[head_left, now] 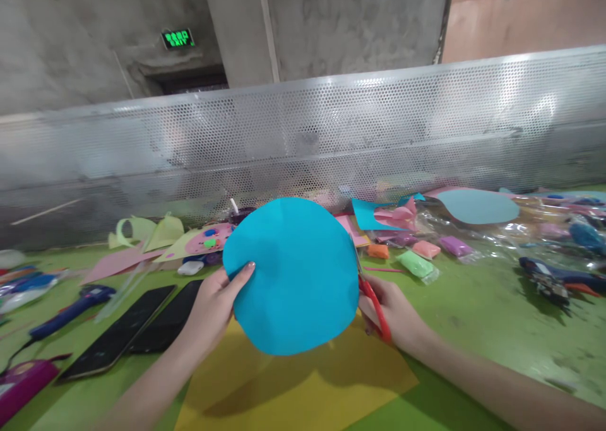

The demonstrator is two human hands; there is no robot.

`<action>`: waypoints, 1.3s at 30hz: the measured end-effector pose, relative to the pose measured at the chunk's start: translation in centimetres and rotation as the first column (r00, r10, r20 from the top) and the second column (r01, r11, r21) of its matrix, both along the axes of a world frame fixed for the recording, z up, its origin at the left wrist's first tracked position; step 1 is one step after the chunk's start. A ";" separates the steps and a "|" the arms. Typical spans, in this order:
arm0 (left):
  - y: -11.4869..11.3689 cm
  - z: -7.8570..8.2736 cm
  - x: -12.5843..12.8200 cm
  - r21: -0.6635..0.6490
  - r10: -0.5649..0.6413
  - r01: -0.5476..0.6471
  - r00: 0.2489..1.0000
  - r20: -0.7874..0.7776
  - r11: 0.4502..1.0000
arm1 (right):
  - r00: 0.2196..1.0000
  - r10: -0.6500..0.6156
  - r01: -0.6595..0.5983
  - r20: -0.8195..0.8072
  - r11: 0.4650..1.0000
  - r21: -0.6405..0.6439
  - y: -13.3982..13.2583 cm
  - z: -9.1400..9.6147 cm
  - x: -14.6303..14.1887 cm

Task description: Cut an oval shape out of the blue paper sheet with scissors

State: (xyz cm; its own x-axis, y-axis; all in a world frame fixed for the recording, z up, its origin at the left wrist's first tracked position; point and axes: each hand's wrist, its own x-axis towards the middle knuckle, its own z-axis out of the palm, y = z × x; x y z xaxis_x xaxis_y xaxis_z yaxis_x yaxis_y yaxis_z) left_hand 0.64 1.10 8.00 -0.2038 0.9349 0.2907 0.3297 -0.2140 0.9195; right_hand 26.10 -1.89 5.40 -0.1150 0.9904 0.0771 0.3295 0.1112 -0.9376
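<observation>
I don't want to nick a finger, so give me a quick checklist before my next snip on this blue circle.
1. Left hand grips blue circle at its left edge: ok.
2. Left fingers away from scissors, on the opposite side: ok.
3. Right hand holds scissors at the circle's right edge: ok.
4. Blades open: cannot tell.
5. Yellow sheet flat underneath: ok.

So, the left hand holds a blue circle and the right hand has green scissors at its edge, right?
Not quite. The head view shows the scissors are red, not green. The left hand holds the blue circle and the right hand has the scissors at its edge.
</observation>
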 end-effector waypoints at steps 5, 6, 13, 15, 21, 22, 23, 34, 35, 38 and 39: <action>0.1 0.1 -0.1 -0.122 -0.170 0.213 0.941 0.293 0.969 | 1.000 0.016 -0.016 -0.003 1.000 -0.001 0.0 0.3 0.1; 0.1 0.1 0.0 -0.125 -0.167 0.212 0.939 0.301 0.969 | 1.000 0.016 -0.016 -0.009 1.000 -0.001 0.0 0.4 0.1; 0.0 0.3 0.3 -0.116 -0.147 0.189 0.943 0.299 0.975 | 1.000 0.006 -0.006 -0.006 1.000 -0.018 0.0 0.4 -0.1; 0.0 0.3 0.3 -0.117 -0.139 0.178 0.950 0.280 0.977 | 1.000 0.003 -0.003 -0.007 1.000 -0.015 0.0 0.4 -0.1; 0.0 0.2 0.2 -0.123 -0.142 0.185 0.945 0.293 0.975 | 1.000 0.012 -0.012 -0.008 1.000 -0.011 -0.1 0.3 0.0; 0.0 0.3 0.3 -0.119 -0.142 0.187 0.940 0.309 0.975 | 1.000 0.012 -0.012 -0.011 1.000 -0.010 -0.1 0.2 0.0; 0.0 0.3 0.3 -0.117 -0.144 0.191 0.934 0.326 0.975 | 1.000 0.011 -0.011 -0.017 1.000 -0.011 -0.1 0.1 0.0; 0.5 0.9 -0.8 -0.113 -0.178 0.225 0.929 0.324 0.968 | 0.992 -0.028 0.034 -0.122 0.998 0.045 0.6 0.0 0.7; 0.6 0.9 -0.9 -0.118 -0.176 0.222 0.935 0.309 0.968 | 0.993 -0.028 0.033 -0.118 0.999 0.041 0.6 0.0 0.7; 0.6 0.8 -0.9 -0.138 -0.156 0.203 0.943 0.293 0.970 | 0.994 -0.019 0.022 -0.112 0.999 0.025 0.7 -0.2 0.7; 0.6 0.8 -0.9 -0.140 -0.154 0.201 0.944 0.293 0.969 | 0.993 -0.012 0.014 -0.114 1.000 0.019 0.7 -0.2 0.7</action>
